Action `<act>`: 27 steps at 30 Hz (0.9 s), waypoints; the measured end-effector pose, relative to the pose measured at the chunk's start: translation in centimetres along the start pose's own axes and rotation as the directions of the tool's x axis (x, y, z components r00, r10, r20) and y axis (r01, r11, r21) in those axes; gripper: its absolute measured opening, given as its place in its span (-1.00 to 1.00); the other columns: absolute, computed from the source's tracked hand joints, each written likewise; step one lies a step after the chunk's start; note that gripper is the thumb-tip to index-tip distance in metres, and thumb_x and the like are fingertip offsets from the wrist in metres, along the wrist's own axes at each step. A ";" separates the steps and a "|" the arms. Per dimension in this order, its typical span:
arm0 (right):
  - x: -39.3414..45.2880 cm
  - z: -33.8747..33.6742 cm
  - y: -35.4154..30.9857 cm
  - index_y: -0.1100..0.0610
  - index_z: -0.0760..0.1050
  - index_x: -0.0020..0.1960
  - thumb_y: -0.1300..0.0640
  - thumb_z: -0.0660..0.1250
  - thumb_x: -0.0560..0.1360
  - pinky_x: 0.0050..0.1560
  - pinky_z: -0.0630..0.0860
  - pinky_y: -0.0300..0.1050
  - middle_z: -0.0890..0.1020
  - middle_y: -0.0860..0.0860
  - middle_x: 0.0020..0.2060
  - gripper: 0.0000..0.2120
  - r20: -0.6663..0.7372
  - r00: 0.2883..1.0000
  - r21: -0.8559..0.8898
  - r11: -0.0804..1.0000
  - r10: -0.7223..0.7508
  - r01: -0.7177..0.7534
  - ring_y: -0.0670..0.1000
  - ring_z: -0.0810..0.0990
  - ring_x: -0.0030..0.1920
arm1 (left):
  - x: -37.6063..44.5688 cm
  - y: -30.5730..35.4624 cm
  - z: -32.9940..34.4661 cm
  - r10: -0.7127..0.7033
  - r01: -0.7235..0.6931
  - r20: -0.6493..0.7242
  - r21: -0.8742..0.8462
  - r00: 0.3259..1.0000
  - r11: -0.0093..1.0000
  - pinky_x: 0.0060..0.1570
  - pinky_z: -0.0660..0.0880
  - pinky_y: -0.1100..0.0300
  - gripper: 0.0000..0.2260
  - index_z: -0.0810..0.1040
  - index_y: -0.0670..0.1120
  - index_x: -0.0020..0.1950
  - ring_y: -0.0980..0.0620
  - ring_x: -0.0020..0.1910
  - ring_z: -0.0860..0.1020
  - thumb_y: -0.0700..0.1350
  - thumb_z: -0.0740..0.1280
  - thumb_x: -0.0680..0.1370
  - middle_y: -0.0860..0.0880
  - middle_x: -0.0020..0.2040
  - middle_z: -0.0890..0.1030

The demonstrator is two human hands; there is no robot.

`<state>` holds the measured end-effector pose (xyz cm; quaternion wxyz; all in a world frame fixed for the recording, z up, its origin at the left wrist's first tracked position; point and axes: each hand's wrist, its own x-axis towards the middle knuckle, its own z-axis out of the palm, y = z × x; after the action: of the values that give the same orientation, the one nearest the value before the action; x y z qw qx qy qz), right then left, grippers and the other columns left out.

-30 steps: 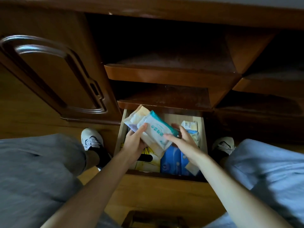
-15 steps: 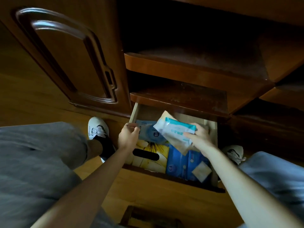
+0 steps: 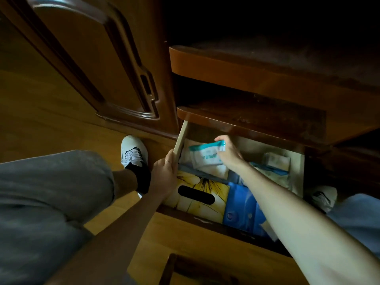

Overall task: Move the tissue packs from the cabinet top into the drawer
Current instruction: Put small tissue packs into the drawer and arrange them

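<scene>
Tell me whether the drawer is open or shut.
Open: the drawer is pulled out, its contents exposed, and the right hand reaches inside holding a tissue pack.

1 white sneaker [image 3: 134, 151] (black sock [image 3: 140, 176]) beside the cabinet door [image 3: 98, 58].

One open drawer [image 3: 296, 161], two hands, a handful of packs.

Counted: one teal-and-white tissue pack [image 3: 205, 158] in the right hand [image 3: 230, 155]; one yellow tissue box [image 3: 197, 194] at the drawer's front left corner; one blue pack [image 3: 240, 210] beside it; one left hand [image 3: 164, 175] on the left edge; two white shoes [image 3: 133, 151].
</scene>
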<state>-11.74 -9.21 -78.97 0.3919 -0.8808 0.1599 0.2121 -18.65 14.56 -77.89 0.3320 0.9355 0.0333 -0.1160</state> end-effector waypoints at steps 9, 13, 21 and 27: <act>-0.4 2.9 2.7 0.03 0.36 0.41 -0.11 0.39 0.55 0.01 0.58 -0.01 0.62 0.04 0.20 -0.49 0.046 0.995 -0.436 0.894 -0.093 0.104 0.13 0.61 0.13 | 0.1 -0.9 2.1 -0.080 0.081 -0.096 0.012 0.992 0.997 -0.03 0.56 -0.09 -0.59 0.19 0.03 0.57 -0.13 -0.01 0.55 0.04 0.08 0.71 -0.13 0.08 0.54; -0.1 2.8 1.9 0.00 0.44 0.36 -0.14 0.31 0.56 0.09 0.50 0.01 0.51 0.02 0.24 -0.57 0.212 0.970 -0.508 0.834 -0.120 0.214 0.11 0.49 0.23 | 0.3 -1.2 2.3 -0.093 0.096 -0.084 0.039 0.992 0.995 -0.01 0.53 -0.06 -0.58 0.17 0.04 0.58 -0.12 0.03 0.52 0.03 0.09 0.71 -0.11 0.08 0.53; -2.1 1.2 1.5 0.05 0.15 0.62 -0.14 0.26 0.63 0.32 0.46 0.11 0.32 0.07 0.55 -0.34 0.204 0.973 -0.405 0.895 -0.110 0.187 0.14 0.42 0.43 | 0.6 -1.2 2.1 -0.071 0.078 -0.089 0.078 0.994 0.994 -0.01 0.52 -0.09 -0.59 0.19 0.03 0.55 -0.17 0.04 0.54 0.01 0.12 0.70 -0.15 0.08 0.55; -8.6 -5.7 6.1 -0.04 0.47 0.27 0.03 0.24 0.63 -0.13 0.45 -0.05 0.63 -0.01 0.14 -0.77 -0.026 0.977 -0.473 0.864 -0.210 0.174 0.08 0.64 0.05 | 0.6 -0.9 1.6 -0.090 0.098 -0.052 0.170 0.995 0.981 0.03 0.50 -0.19 -0.55 0.19 -0.02 0.58 -0.34 0.09 0.53 0.02 0.09 0.69 -0.26 0.17 0.51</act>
<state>-20.43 -16.43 -75.09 0.1803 -0.9683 0.0303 0.1704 -18.49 14.23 -79.83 0.2434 0.9604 0.0745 -0.1135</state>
